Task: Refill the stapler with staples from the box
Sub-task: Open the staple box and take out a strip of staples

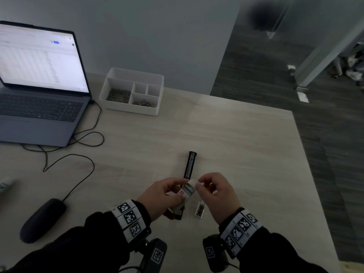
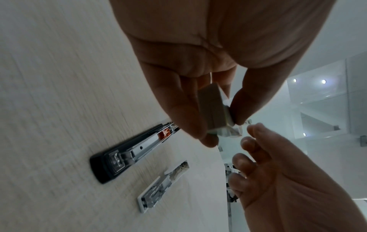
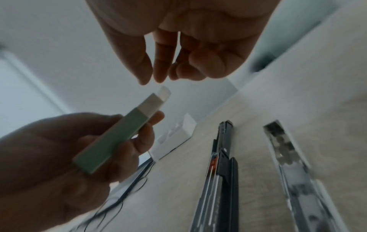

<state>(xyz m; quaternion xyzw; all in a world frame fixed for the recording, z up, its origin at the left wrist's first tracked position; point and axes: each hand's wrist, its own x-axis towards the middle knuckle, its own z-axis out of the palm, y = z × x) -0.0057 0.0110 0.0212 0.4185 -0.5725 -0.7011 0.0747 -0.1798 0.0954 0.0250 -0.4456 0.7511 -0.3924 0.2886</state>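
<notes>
Left hand holds the staple box above the desk, grip wrapped round its body, thumb and fingers on opposite sides; the box's end flap is open. Right hand is just beside that open end, fingers loosely curled with the tips close together, grip grasping nothing visible. In the right wrist view the box looks pale green, the fingertips just off its flap, not touching. The stapler lies opened flat on the desk, partly hidden under the left hand. A small white tray holding staples sits on the desk just beside the stapler, under the right hand. Farther from the stapler: white organizer, laptop, mouse.
</notes>
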